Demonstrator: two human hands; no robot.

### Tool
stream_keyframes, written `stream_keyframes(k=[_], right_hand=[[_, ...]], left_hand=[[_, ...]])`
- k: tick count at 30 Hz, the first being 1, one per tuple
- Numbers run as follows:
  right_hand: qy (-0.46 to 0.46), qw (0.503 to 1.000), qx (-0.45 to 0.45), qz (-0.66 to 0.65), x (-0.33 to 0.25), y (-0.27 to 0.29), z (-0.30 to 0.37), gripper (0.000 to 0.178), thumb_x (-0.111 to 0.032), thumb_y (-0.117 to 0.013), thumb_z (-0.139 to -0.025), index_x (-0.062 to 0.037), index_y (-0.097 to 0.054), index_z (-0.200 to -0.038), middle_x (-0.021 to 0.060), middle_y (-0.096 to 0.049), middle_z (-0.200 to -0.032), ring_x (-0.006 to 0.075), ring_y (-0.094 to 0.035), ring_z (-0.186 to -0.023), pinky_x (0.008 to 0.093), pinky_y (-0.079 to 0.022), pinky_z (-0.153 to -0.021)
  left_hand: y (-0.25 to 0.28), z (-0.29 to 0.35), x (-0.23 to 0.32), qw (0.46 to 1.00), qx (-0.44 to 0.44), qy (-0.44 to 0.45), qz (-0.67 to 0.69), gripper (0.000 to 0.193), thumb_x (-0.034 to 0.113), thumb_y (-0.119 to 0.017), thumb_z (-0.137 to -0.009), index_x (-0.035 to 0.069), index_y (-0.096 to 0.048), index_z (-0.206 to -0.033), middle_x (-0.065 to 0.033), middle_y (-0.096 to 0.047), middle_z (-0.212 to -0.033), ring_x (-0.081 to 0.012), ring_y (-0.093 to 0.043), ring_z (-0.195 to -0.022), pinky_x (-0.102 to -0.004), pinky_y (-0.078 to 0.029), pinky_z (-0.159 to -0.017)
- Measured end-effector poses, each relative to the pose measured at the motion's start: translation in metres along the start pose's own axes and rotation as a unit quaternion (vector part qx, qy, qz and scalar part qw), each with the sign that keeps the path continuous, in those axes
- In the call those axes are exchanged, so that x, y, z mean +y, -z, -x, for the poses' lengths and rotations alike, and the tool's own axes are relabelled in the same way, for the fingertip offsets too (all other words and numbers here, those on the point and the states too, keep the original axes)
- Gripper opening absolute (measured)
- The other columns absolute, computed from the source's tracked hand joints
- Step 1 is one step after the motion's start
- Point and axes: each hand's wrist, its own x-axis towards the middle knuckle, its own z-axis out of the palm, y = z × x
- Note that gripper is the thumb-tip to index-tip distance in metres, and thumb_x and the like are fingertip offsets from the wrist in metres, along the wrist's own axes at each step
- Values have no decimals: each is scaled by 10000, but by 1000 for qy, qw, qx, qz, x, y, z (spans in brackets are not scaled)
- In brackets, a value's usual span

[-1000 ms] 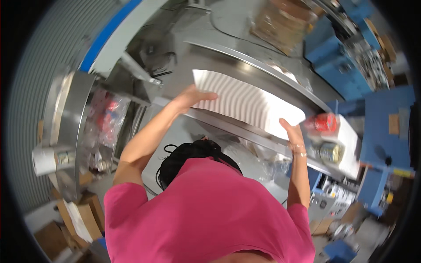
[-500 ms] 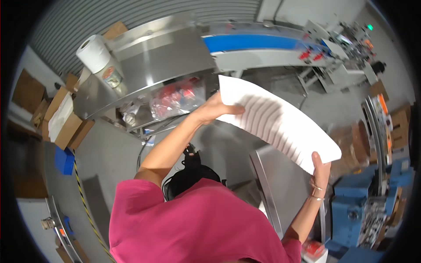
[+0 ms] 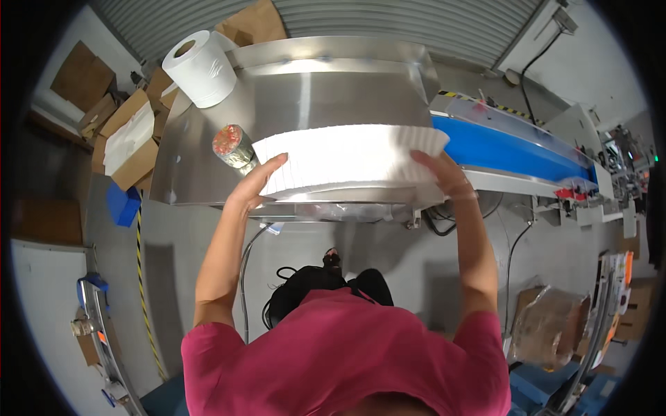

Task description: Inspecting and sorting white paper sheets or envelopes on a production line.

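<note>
Where the metal desk (image 3: 333,93) fills the upper middle of the frame, I see the long white ribbed bundle (image 3: 354,158) held crosswise at the centre, above the desk's front edge. From my side of the feed, the left hand (image 3: 257,184) has its left end, thumb along the face turned to the camera, and the right hand (image 3: 445,173), a little blurred, has its right end; the fingers of both are closed on the bundle. Whether it touches the desk beneath, I cannot tell. Just beside its left end I make out a short cylindrical container (image 3: 231,141) with a red-patterned top, and toward the upper left a white roll (image 3: 205,75) on the desk. Right of the bundle, a blue conveyor belt (image 3: 513,149) runs toward the frame's right side.
</note>
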Motion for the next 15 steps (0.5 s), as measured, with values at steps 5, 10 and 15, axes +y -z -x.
stream_keyframes(k=[5, 10, 15], right_hand=[[-118, 975, -129, 136, -49, -9, -120, 667, -558, -639, -789, 13, -614, -1132, 97, -657, -977, 178, -555, -968, 295, -409, -868], [63, 916, -202, 341, -60, -28, -232, 782, -621, -610, -766, 13, -551, -1220, 175, -595, -1192, 293, -546, -1114, 336, -397, -962], [179, 837, -241, 458, -69, -57, -311, 1013, -718, -587, -698, 78, -432, -1306, 250, -531, -1256, 322, -500, -1201, 326, -380, -1003]], left_hand=[[13, -7, 23, 973, 15, 69, -219, 875, 609, -487, -866, 1, -219, -1435, -145, -338, -1444, -239, -330, -1322, -356, -265, -1084], [-16, 17, 37, 925, 64, 175, -330, 970, 760, -361, -813, -38, -363, -1366, -217, -485, -1312, -276, -540, -1107, -347, -481, -854], [-98, 38, -1, 963, 35, 142, -227, 965, 815, -433, -729, -58, -609, -1103, -172, -625, -996, -188, -570, -816, -289, -493, -687]])
